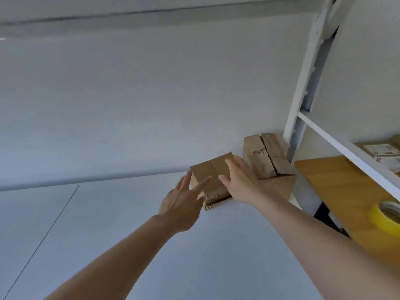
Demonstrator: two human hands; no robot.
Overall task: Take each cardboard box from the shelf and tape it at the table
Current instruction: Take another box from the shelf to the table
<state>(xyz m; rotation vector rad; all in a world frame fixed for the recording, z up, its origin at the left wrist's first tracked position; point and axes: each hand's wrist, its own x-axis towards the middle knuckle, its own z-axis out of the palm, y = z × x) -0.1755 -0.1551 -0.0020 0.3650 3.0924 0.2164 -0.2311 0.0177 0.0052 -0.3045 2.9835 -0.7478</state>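
Box [213, 169] sitting just left of bigger box [268, 161], long axis pointing away. Right hand [240, 182] lying on its top-right, nearer; left hand [184, 204] flanking its left. Fingers all spread wide, holding nothing.

Both bare arms stretched forward, converging. Left hand [184, 204] open, fingers straight and spread, palm turned inward. Right hand [240, 182] open, palm down, fingers extended, slightly ahead of left.
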